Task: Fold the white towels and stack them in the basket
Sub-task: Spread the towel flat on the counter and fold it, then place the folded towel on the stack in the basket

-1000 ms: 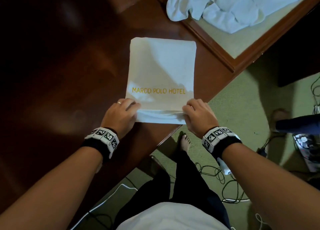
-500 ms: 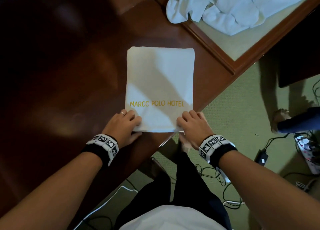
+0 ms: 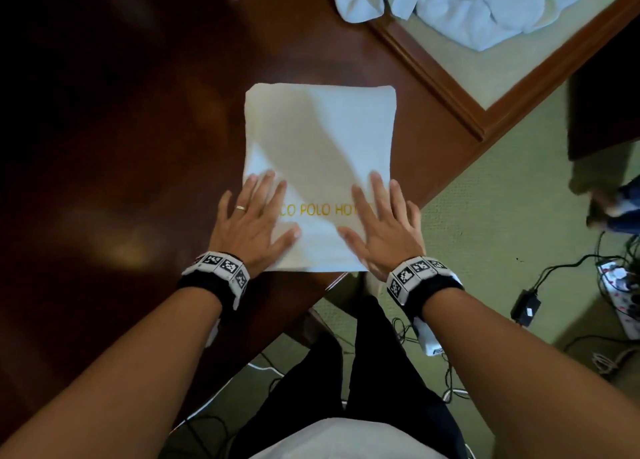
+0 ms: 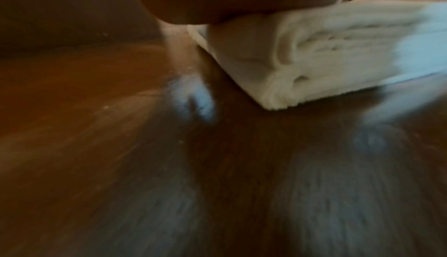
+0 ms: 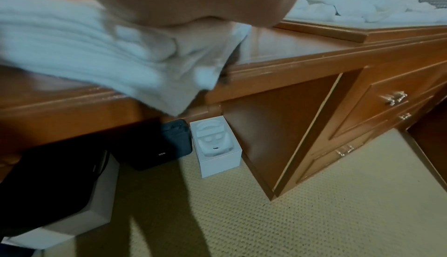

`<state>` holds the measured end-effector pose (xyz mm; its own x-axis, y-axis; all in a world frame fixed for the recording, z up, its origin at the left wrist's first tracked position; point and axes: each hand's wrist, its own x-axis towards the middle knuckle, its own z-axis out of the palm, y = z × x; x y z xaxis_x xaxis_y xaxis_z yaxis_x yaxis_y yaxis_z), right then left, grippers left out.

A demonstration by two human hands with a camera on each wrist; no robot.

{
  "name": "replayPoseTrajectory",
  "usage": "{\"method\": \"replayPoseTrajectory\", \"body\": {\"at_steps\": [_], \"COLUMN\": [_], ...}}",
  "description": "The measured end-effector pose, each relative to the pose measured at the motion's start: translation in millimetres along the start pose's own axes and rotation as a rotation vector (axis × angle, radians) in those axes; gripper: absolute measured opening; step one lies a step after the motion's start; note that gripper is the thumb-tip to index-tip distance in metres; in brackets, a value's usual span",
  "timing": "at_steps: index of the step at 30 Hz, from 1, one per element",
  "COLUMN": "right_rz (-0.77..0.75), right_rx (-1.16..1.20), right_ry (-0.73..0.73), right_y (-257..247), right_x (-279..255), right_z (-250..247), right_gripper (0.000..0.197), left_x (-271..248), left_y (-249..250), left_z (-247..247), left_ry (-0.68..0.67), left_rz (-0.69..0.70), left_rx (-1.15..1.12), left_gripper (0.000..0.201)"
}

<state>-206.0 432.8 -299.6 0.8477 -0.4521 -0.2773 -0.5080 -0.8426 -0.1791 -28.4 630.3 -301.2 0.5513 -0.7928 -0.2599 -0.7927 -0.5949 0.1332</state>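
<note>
A folded white towel (image 3: pixel 322 140) with yellow hotel lettering lies flat on the dark wooden desk (image 3: pixel 121 147), its near edge at the desk's corner. My left hand (image 3: pixel 254 216) lies flat on the towel's near left part, fingers spread. On the near right part my right hand (image 3: pixel 381 221) presses flat, fingers straight. The left wrist view shows the towel's stacked folded layers (image 4: pixel 314 60) on the wood. In the right wrist view the towel's corner (image 5: pixel 121 54) hangs slightly over the desk edge. A heap of unfolded white towels (image 3: pixel 467 1) lies at the back right. No basket shows.
The desk edge (image 3: pixel 346 275) runs just under my wrists. Green carpet (image 3: pixel 485 250) with cables and a power strip (image 3: pixel 620 292) lies to the right. Under the desk stand a white box (image 5: pixel 217 146) and a black bag (image 5: pixel 157 144). Drawers (image 5: pixel 387 104) sit at the right.
Both hands let go of the towel's near edge, moved forward onto it and now lie flat with fingers spread. The towel lies nearer the desk's corner than a second ago.
</note>
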Motion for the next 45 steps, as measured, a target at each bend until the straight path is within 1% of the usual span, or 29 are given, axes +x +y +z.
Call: {"method": "replayPoseTrajectory", "body": {"at_steps": [1, 3, 5, 6, 7, 8, 10, 11, 13, 14, 18, 19, 22, 24, 26, 28, 30, 31, 32, 34, 36, 38, 39, 43, 45], "right_rz": [-0.007, -0.051, -0.102, -0.132, -0.164, -0.191, -0.206, -0.188, -0.121, -0.081, 0.131, 0.191, 0.385, 0.474, 0.532, 0.610, 0.675, 0.685, 0.687, 0.664, 0.636, 0.616, 0.606, 0.563, 0.541], "right_rx": [-0.012, -0.040, -0.048, -0.049, -0.061, -0.086, -0.144, -0.160, -0.135, -0.104, 0.073, 0.127, 0.343, 0.452, 0.555, 0.680, 0.800, 0.831, 0.839, 0.818, 0.791, 0.767, 0.748, 0.667, 0.682], "right_ry": [0.025, 0.157, 0.301, 0.323, 0.304, 0.257, 0.131, 0.062, -0.029, -0.031, 0.058, 0.066, -0.001, -0.041, -0.074, -0.092, -0.127, -0.134, -0.132, -0.099, -0.074, -0.040, -0.022, 0.076, 0.136], "right_y": [1.3, 3.0, 1.8, -0.9, -4.3, -7.2, -6.7, -2.1, 10.3, 14.5, 13.5, 11.5, 2.6, -5.1, -10.2, -10.9, -9.4, -8.2, -7.7, -4.3, 3.2, 15.8, 23.9, 69.0, 100.3], "right_x": [1.0, 15.0, 41.1, 56.2, 71.5, 84.9, 103.0, 107.3, 104.2, 97.7, 58.1, 47.8, 27.0, 23.4, 22.4, 22.2, 21.2, 20.5, 19.7, 18.5, 18.1, 19.4, 20.5, 21.0, 19.2], "right_z": [-6.2, -21.2, -34.7, -40.6, -45.8, -49.5, -51.0, -49.3, -43.8, -41.4, -37.0, -33.9, -26.1, -21.3, -18.4, -18.5, -25.2, -29.7, -36.7, -54.2, -79.0, -107.5, -122.6, -183.1, -211.5], "right_gripper": [0.068, 0.057, 0.051, 0.052, 0.055, 0.059, 0.063, 0.064, 0.066, 0.067, 0.071, 0.074, 0.077, 0.076, 0.075, 0.071, 0.062, 0.057, 0.053, 0.052, 0.049, 0.042, 0.041, 0.050, 0.050], "left_x": [2.3, 17.0, 40.8, 53.8, 66.5, 77.6, 92.6, 95.7, 92.2, 86.4, 51.3, 42.1, 21.4, 15.0, 12.1, 8.4, 4.9, 3.9, 4.8, 11.2, 19.0, 29.9, 36.6, 65.6, 82.5], "left_y": [-0.9, -3.7, -5.2, -5.0, -4.3, -4.5, -8.1, -11.9, -19.2, -20.7, -5.5, 0.7, 14.9, 19.4, 22.9, 24.0, 24.3, 24.2, 24.9, 32.6, 51.8, 73.0, 83.6, 138.4, 173.1], "left_z": [-4.7, -17.8, -31.4, -37.7, -44.0, -47.2, -46.8, -44.3, -37.1, -33.3, -30.8, -31.9, -34.8, -31.8, -29.5, -29.5, -35.6, -37.4, -39.2, -49.7, -74.7, -98.2, -108.9, -162.4, -190.1], "left_ry": [0.020, 0.108, 0.210, 0.228, 0.212, 0.175, 0.077, 0.020, -0.058, -0.066, 0.012, 0.012, -0.084, -0.122, -0.125, -0.147, -0.163, -0.153, -0.138, -0.118, -0.089, -0.044, -0.019, 0.110, 0.184], "left_rz": [-0.010, -0.024, 0.029, 0.068, 0.094, 0.098, 0.051, 0.010, -0.082, -0.127, -0.305, -0.365, -0.546, -0.635, -0.685, -0.704, -0.673, -0.644, -0.618, -0.552, -0.474, -0.433, -0.414, -0.335, -0.270], "left_rx": [0.001, -0.005, 0.019, 0.038, 0.049, 0.054, 0.062, 0.066, 0.051, 0.030, -0.071, -0.117, -0.339, -0.520, -0.647, -0.724, -0.816, -0.866, -0.902, -0.901, -0.870, -0.840, -0.828, -0.839, -0.873], "left_gripper": [0.085, 0.082, 0.078, 0.078, 0.079, 0.081, 0.081, 0.081, 0.083, 0.084, 0.091, 0.089, 0.076, 0.075, 0.075, 0.078, 0.086, 0.085, 0.079, 0.063, 0.054, 0.050, 0.048, 0.037, 0.037]}}
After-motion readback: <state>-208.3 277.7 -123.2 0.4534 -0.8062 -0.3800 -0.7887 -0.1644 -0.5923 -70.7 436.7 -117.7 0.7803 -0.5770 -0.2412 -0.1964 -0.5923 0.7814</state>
